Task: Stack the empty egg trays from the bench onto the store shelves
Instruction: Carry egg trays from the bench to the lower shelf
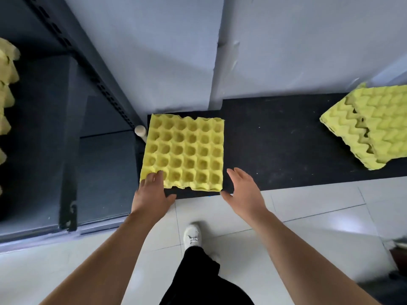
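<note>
A yellow empty egg tray [187,150] lies flat at the left end of the black bench [275,137]. My left hand [152,192] rests its fingers on the tray's near left corner, thumb spread toward the bench edge. Just off the tray's near right corner, my right hand [244,192] hovers with fingers straight and holds nothing. Two more yellow trays [370,128] lie overlapped at the bench's right end. At the far left edge, stacked yellow trays [5,89] show on the dark store shelves [44,128].
A dark slotted shelf upright [103,84] runs diagonally beside the bench. A small round wooden peg [140,130] sits by the tray's far left corner. Grey wall panels stand behind the bench. My leg and white shoe [192,236] are on the pale tiled floor.
</note>
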The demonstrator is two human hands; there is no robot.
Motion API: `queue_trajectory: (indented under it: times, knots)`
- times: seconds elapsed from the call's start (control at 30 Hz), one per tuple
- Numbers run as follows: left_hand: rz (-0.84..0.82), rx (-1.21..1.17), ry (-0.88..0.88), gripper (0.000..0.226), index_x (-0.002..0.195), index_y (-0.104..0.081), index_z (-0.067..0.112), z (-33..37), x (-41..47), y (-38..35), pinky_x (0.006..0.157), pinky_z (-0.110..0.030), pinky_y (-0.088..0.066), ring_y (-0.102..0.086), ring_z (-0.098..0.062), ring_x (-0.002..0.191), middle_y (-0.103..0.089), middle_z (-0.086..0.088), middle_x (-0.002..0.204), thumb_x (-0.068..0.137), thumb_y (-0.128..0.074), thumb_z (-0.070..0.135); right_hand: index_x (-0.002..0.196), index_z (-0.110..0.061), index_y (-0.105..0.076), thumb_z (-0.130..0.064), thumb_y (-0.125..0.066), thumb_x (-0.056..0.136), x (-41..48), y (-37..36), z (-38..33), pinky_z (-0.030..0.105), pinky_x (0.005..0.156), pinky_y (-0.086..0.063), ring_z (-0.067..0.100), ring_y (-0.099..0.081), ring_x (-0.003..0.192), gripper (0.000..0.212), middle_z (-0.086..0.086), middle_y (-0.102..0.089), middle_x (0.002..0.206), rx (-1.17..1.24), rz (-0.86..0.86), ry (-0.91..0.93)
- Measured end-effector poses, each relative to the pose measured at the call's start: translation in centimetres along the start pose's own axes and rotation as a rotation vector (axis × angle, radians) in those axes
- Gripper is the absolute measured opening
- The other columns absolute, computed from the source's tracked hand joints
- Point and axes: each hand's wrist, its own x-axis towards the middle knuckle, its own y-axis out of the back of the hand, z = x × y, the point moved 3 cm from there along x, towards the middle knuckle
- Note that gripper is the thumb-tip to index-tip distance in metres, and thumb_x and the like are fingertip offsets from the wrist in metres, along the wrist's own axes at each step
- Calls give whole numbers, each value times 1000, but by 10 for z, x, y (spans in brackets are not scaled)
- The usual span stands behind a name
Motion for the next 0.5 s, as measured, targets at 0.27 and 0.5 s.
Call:
queue_trajectory:
  times: [0.27,0.5]
  knots:
    - [-12,-80,115,102,152,-6,18,-39,73,-53,109,-43,-31,-16,-30,142,-8,-9,157,80,-73,44,147,-28,-22,-30,-66,85,64,-73,19,33,101,-35,23,-26,136,77,7,-26,148,80,-71,-79]
    - [6,-151,118,122,153,-4,23,-65,122,-80,114,-46,-27,-15,-33,142,-8,-7,158,65,-87,36,148,-32,-14,-40,-72,76,97,-116,42,39,107,-36,25,-19,140,93,10,-7,155,83,-112,-119]
